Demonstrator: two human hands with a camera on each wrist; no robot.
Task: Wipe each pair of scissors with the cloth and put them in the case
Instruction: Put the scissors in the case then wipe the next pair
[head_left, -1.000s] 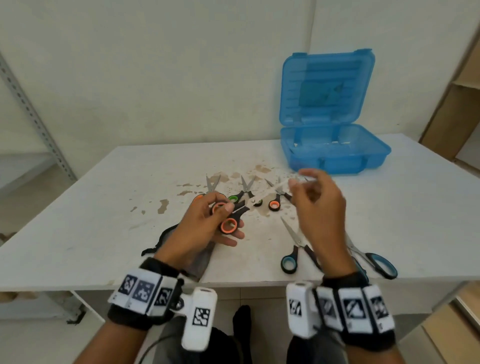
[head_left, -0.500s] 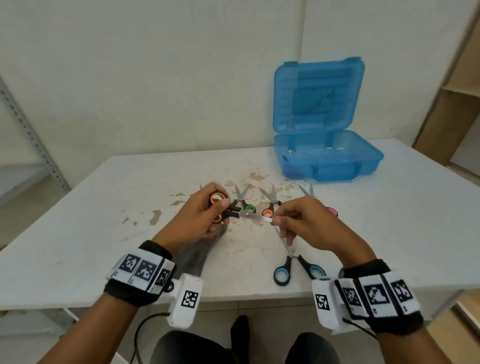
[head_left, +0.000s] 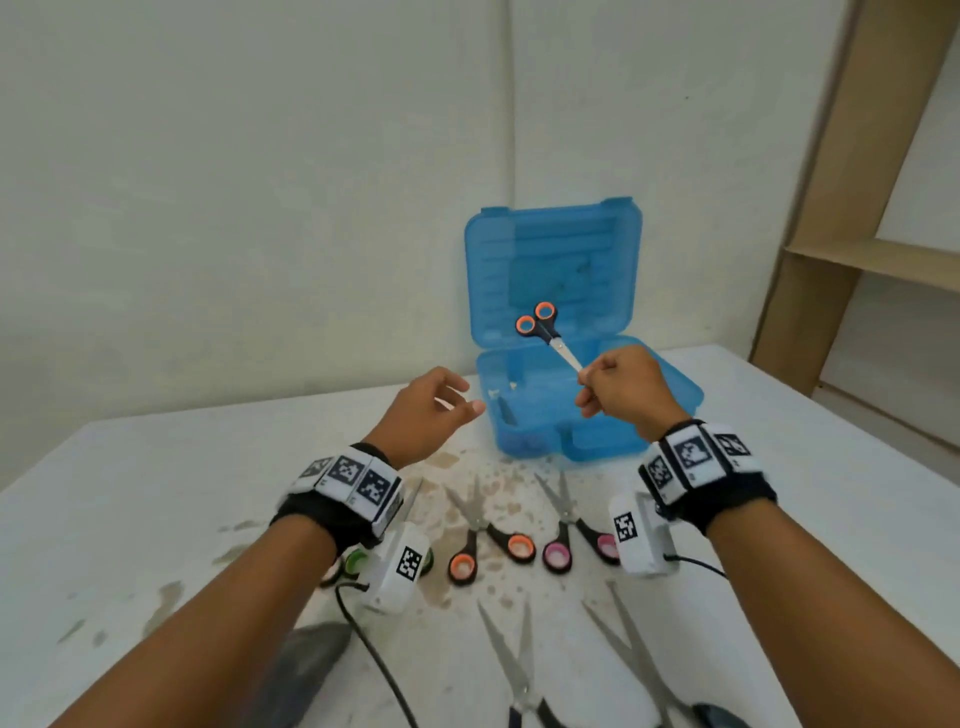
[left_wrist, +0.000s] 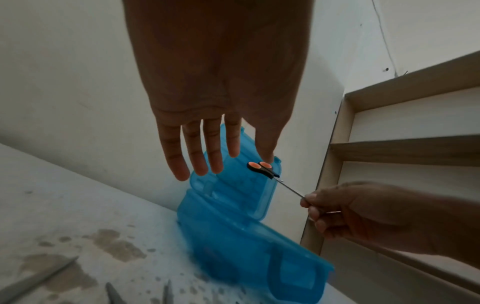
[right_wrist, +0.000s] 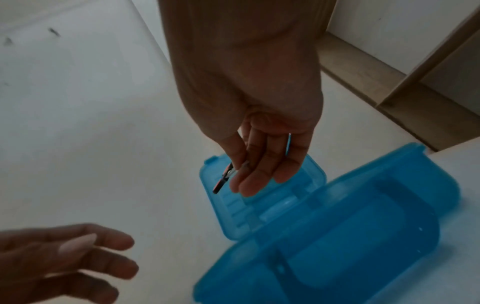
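The right hand (head_left: 621, 387) pinches a small pair of orange-handled scissors (head_left: 548, 332) by the blade tips, handles up and away, above the open blue case (head_left: 670, 400) at the far side of the bench (head_left: 156, 493). This grip is a fingertip pinch on closed blades. The left hand (head_left: 426, 415) hovers just left of the case, fingers relaxed and spread, grasping nothing. So this pair looks about to go into the case, though it is not in yet. Something dark lies in the left part of the case's tray; I cannot tell what it is.

Much is left. Near the person, on the stained bench, lie a second orange-handled pair (head_left: 488, 540), a pink-handled pair (head_left: 569, 535), a green-handled pair (head_left: 358, 558) mostly hidden under the left wrist, and two larger pairs (head_left: 519, 670) at the near edge. The grey cloth (head_left: 306, 670) rests at the near left.
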